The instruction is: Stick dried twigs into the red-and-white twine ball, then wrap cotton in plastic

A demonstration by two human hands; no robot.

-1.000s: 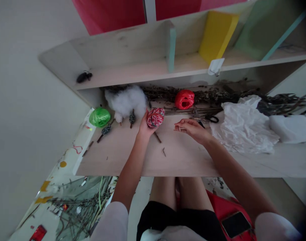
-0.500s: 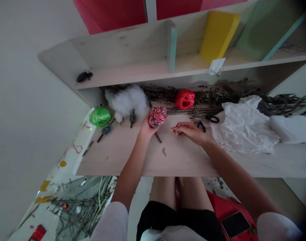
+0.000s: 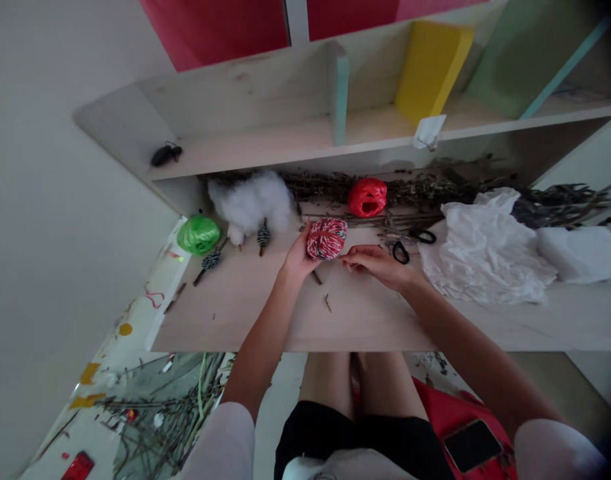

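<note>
My left hand [image 3: 299, 256] is closed around a ball of red, white and dark yarn [image 3: 327, 239], held above the desk. Close to the ball's lower right side, my right hand [image 3: 369, 261] has its thumb and fingers pinched together; whatever they hold is too fine to make out. Under the ball a short brown stick [image 3: 316, 277] shows in part, and a small twig [image 3: 327, 303] lies nearer the desk's front edge. Left of my hands, yarn-wrapped sticks [image 3: 263, 237] rest near a heap of white stuffing [image 3: 258, 200].
A green twine ball [image 3: 199, 235] sits at the left, a red twine ball [image 3: 367, 197] at the back. Black-handled scissors [image 3: 400, 252] lie just beyond my right hand, beside crumpled white paper [image 3: 490, 250]. Dried branches [image 3: 435, 187] line the back beneath the shelf [image 3: 265, 148].
The yarn ball in my left hand has moved slightly right and turned. My right hand, still pinched, is now right beside it.
</note>
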